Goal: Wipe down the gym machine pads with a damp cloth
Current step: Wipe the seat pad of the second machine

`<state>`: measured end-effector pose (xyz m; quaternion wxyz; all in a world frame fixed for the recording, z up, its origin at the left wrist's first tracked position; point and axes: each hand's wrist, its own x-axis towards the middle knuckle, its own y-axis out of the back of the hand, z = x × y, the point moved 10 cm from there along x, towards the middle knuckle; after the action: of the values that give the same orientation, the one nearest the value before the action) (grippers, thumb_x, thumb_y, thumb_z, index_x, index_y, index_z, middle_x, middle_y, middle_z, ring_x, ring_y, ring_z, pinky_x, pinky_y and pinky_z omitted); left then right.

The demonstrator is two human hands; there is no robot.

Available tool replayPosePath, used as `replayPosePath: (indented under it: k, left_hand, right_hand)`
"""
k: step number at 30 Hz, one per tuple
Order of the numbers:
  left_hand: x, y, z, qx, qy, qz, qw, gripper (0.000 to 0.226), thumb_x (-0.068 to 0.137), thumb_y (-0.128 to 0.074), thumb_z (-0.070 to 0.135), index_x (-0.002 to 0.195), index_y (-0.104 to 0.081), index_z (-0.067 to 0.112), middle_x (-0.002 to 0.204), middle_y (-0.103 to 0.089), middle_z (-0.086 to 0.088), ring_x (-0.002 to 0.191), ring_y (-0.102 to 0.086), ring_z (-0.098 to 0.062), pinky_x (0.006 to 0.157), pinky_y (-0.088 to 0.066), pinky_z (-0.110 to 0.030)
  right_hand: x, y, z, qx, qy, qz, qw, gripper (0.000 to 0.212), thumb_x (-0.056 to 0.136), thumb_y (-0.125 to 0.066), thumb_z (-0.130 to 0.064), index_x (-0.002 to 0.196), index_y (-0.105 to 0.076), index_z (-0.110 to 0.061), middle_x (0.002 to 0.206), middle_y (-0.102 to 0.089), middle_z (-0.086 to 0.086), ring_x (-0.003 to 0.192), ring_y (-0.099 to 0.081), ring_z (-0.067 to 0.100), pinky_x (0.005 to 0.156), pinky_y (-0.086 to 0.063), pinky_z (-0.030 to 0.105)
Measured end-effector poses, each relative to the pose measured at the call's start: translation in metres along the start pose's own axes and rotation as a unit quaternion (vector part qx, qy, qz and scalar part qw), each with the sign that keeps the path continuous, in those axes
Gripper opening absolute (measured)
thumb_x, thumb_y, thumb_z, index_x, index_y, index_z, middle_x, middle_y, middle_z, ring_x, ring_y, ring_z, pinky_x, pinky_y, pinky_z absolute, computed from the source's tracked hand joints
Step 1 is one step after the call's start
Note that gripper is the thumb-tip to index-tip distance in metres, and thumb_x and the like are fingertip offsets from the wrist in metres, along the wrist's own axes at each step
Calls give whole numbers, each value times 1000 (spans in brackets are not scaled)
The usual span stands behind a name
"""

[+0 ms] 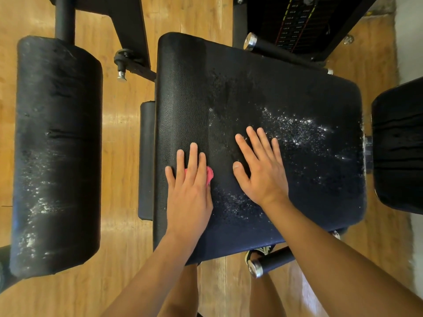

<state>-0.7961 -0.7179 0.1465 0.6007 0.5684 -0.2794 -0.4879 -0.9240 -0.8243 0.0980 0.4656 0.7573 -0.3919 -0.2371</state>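
Seat pad (pixel 251 88): black, grained, seen from above, flecked with white specks toward 3 o'clock and 6 o'clock.

Pink cloth (pixel 210 176): found on the seat pad at about 8 o'clock from its middle, mostly covered by the left hand (pixel 190 186). Only a crumpled edge is seen beside the palm.

Left fingers (pixel 193 156): held straight and spread, laid flat over the cloth, nothing gripped.

Right hand (pixel 261 170): laid palm-down on bare pad near the middle, just beside the left at 3 o'clock. Its fingers (pixel 254 143) are straight and splayed, and nothing is held.

Roller pad (pixel 57 145): set well apart at 9 o'clock, likewise speckled white.

Second black pad (pixel 398 145): cut off by the frame at 3 o'clock.

Weight stack (pixel 293 21): noted at 12 o'clock.

Chrome-capped handle (pixel 270 264): below the near edge at 6 o'clock.

Wooden floor (pixel 123 133): seen beneath.
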Motion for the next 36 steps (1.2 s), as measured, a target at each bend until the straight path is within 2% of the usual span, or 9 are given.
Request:
replayPosePath:
  k: [4, 17, 25, 29, 36]
  left_hand:
    - [25, 6, 3, -1, -3, 0, 1000, 59, 106, -43, 22, 161, -25, 10, 172, -6, -5, 158, 1, -31, 121, 1, -53]
    - [7, 2, -1, 3, -25, -7, 1000, 59, 108, -39, 23, 163, -19, 12, 172, -7, -2, 158, 3, -29, 122, 3, -51]
    - [-35, -5, -5, -7, -6, -25, 1000, 61, 107, -41, 19, 163, -19, 12, 172, -4, -1, 158, 5, -28, 124, -1, -54]
    - [-23, -3, -2, -10, 5, -10, 1000, 59, 108, -39, 22, 163, -19, 10, 172, -2, -2, 158, 7, -29, 123, 3, -52]
    - [-16, -5, -1, -19, 15, 7, 1000, 61, 108, -39, 21, 163, -17, 9, 172, -3, -5, 158, 4, -33, 123, 1, -53]
  right_hand:
    - [1, 1, 2, 0, -2, 0, 1000, 60, 104, -37, -43, 161, -30, -26, 171, -18, 2, 159, -6, 20, 128, -7, 52]
    - [3, 1, 1, -3, -3, 1, 1000, 60, 105, -36, -44, 161, -27, -27, 171, -17, 2, 159, -6, 20, 129, -7, 51]
    - [0, 2, 1, -8, 0, 5, 1000, 59, 105, -36, -44, 161, -27, -27, 171, -17, 1, 159, -6, 20, 129, -6, 50]
    - [0, 1, 1, -10, 0, 9, 1000, 59, 105, -36, -44, 161, -27, -27, 171, -17, 1, 159, -6, 20, 129, -7, 50]
    - [1, 3, 0, -1, 1, 12, 1000, 59, 105, -36, -43, 161, -28, -26, 171, -19, 2, 159, -8, 21, 129, -7, 51]
